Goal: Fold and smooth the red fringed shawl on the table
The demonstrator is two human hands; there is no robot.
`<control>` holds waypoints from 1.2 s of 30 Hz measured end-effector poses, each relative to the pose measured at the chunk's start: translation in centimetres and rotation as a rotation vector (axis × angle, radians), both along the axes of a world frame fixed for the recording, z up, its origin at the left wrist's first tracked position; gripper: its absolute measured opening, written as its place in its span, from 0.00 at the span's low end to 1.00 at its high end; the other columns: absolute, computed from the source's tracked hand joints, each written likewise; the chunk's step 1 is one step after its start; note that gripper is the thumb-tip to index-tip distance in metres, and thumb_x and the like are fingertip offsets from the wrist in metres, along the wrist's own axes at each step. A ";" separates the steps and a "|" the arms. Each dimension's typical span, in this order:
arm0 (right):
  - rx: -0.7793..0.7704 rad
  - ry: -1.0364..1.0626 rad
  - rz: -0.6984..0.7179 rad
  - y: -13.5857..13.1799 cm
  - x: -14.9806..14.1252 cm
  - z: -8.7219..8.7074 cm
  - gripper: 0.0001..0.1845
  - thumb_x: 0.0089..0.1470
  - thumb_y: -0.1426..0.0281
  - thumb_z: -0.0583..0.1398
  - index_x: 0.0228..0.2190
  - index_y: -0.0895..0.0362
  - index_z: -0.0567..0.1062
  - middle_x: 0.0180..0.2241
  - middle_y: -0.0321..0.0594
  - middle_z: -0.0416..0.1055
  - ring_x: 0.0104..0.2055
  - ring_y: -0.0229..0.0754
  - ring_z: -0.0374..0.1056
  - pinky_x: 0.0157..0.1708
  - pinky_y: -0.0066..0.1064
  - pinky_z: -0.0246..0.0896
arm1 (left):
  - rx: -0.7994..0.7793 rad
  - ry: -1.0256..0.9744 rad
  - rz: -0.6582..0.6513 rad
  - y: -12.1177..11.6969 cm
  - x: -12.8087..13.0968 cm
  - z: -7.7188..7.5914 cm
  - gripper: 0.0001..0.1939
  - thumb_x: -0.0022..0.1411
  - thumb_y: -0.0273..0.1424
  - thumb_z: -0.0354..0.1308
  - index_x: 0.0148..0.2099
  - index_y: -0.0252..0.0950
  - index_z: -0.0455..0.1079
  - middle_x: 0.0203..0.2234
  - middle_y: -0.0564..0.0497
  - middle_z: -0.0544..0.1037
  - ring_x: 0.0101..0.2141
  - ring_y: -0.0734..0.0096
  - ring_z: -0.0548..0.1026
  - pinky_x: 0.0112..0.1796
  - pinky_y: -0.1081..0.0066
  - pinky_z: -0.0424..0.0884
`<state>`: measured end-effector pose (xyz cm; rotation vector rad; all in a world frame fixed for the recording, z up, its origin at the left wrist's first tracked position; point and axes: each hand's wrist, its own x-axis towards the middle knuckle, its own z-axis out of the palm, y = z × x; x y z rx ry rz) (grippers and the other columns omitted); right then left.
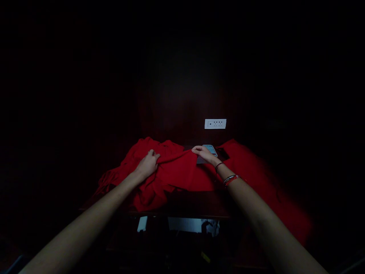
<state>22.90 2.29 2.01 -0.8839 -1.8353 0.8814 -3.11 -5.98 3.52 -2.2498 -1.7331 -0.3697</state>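
A large red cloth with a fringed edge lies rumpled across a dark table in a very dim room. My left hand is closed on a fold of the cloth at its left side. My right hand pinches the cloth's upper edge near the middle, just in front of a phone that lies flat on the table. Bracelets circle my right wrist. The cloth's right part hangs off the table's side.
A white socket plate is set in the dark wall behind the table. Pale objects show under the table's front edge. Everything else around is too dark to make out.
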 end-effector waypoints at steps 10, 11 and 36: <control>-0.075 -0.077 -0.180 -0.1 2.1 -2.5 0.11 0.40 0.64 0.56 0.25 0.60 0.70 0.22 0.35 0.65 0.25 0.35 0.59 0.28 0.29 0.56 | -0.484 -0.912 -0.117 -1.1 -4.1 7.1 0.11 0.46 0.32 0.53 0.34 0.35 0.69 0.24 0.52 0.73 0.26 0.72 0.70 0.27 0.73 0.67; -0.071 -0.075 -0.171 -0.5 1.5 -2.3 0.13 0.40 0.64 0.56 0.28 0.60 0.70 0.24 0.36 0.66 0.26 0.35 0.60 0.29 0.29 0.56 | -0.529 -0.955 -0.155 -1.2 -3.6 7.6 0.12 0.44 0.33 0.55 0.34 0.35 0.69 0.25 0.52 0.74 0.26 0.72 0.71 0.28 0.73 0.67; -0.228 0.055 -0.057 -2.4 6.1 2.2 0.18 0.37 0.56 0.58 0.22 0.59 0.68 0.17 0.31 0.62 0.17 0.31 0.55 0.17 0.23 0.48 | -0.724 -0.343 -0.354 0.0 -1.7 2.2 0.16 0.40 0.35 0.56 0.34 0.37 0.64 0.30 0.54 0.70 0.32 0.71 0.67 0.32 0.77 0.60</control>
